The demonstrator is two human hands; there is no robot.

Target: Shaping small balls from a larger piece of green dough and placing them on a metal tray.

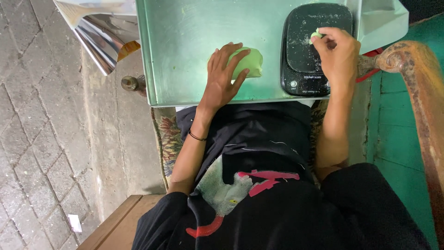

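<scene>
The left hand (224, 74) lies flat on a big, soft lump of light green dough (247, 62). Its fingers are spread wide over the top of the lump and do not squeeze it, so the hand seems only to keep the lump in place. The lump sits on a shiny flat metal tray (185, 41), near the tray's front edge.

The right hand (337, 53) is over a black flat kitchen scale (310, 46), which stands on the right end of the tray, just beside the lump. The thumb and first fingers pinch a small bit of the same green dough (316, 34) and hold it right at the top plate of the scale. It may be touching the plate, but the fingers hide that part. White dust, perhaps flour, speckles the scale.

A thin black band (196, 136) goes round the left wrist. A silver foil bag (104, 39) lies to the left, beyond the tray's edge.
</scene>
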